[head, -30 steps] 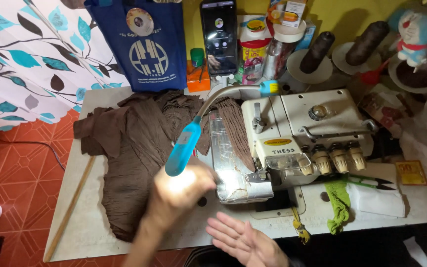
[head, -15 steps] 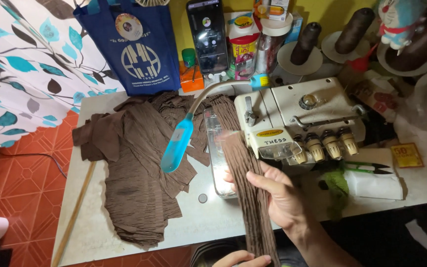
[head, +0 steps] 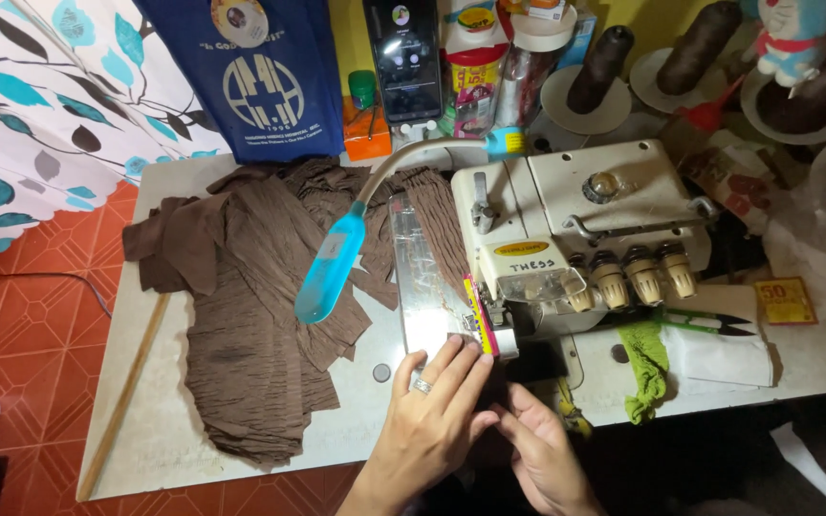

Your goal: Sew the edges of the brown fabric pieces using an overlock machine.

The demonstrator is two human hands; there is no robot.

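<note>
- Worktop (head: pixel 193 449): pale sewing table over red floor tile. A heap of brown crinkled fabric (head: pixel 250 315) covers its left half, running from the back edge nearly to the front edge.
- Overlock sewing machine (head: pixel 566 220) stands right of centre toward the back edge. A blue gooseneck lamp (head: pixel 329 266) hangs over the fabric just left of the machine's bright metal bed (head: pixel 423 287).
- Left hand (head: pixel 437 416), ring on one finger, lies flat and open at the front edge, fingertips touching the near end of the metal bed beside the presser foot. It grips nothing that I can see.
- Right hand (head: pixel 537 449) sits just beside it, fingers loosely curled and pointing toward the foot. Whether it pinches cloth, cannot tell; dark there.
- Step, as judged: feeding material under the foot at the front of the machine. The next move calls for both hands steadying the piece flat and square to the foot.
- Half a second back, one hand held a long brown strip stretched from the machine toward the front edge; that strip no longer shows, and both hands have closed in on the foot.
- Green thread snips (head: pixel 695 320) lie untouched to the machine's right.
</note>
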